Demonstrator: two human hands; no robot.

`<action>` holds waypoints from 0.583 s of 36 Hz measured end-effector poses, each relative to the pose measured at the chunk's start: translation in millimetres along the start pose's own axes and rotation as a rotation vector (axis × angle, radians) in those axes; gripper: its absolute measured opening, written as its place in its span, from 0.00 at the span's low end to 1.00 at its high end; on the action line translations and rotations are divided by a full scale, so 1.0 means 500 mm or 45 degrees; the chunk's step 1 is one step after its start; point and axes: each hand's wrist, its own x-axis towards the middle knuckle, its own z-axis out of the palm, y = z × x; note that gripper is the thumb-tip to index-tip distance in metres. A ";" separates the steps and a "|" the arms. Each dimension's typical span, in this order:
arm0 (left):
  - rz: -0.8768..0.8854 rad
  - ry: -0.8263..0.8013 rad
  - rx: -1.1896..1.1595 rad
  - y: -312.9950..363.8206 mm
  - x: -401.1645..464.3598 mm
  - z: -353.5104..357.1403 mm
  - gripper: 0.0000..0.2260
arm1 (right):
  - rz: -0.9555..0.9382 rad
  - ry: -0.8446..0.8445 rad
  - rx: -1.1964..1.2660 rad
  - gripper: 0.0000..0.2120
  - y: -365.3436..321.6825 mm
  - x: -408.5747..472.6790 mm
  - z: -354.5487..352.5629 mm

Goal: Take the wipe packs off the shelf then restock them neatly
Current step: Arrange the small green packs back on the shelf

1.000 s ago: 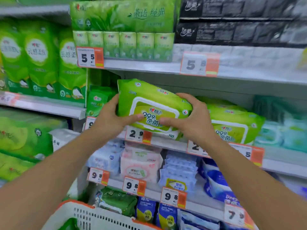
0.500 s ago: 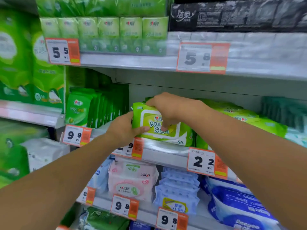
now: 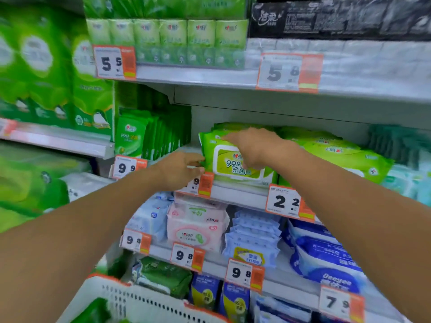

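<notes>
A green wipe pack (image 3: pixel 233 167) with a white-framed label lies on the middle shelf (image 3: pixel 240 197), its front facing me. My left hand (image 3: pixel 180 170) is at the pack's left end, with fingers and thumb pinching that edge. My right hand (image 3: pixel 255 148) lies over the top of the pack, the thumb stretched along the top and the fingers curled down over the front label. More of the same green packs (image 3: pixel 345 157) are stacked just to the right on the same shelf, and others show behind the held pack.
Small green packs (image 3: pixel 133 136) stand upright at the shelf's left end. Pink and blue wipe packs (image 3: pixel 198 227) fill the shelf below. A white basket (image 3: pixel 144 301) holding a green pack (image 3: pixel 93 311) is at the bottom left. Price tags (image 3: pixel 283 202) line the shelf edges.
The pack went from being held up in front of the shelf to lying on the shelf. My right hand moved from its right end onto its top. The view drew closer.
</notes>
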 end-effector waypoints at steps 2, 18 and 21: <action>0.053 0.087 0.006 -0.009 -0.059 -0.007 0.18 | 0.058 0.095 -0.024 0.27 -0.035 -0.024 0.014; -0.675 -0.685 0.336 -0.342 -0.540 0.105 0.18 | -0.347 -1.063 0.473 0.28 -0.579 -0.202 0.560; -0.626 -0.957 0.388 -0.358 -0.556 0.128 0.20 | -0.027 -1.119 0.892 0.44 -0.658 -0.243 0.663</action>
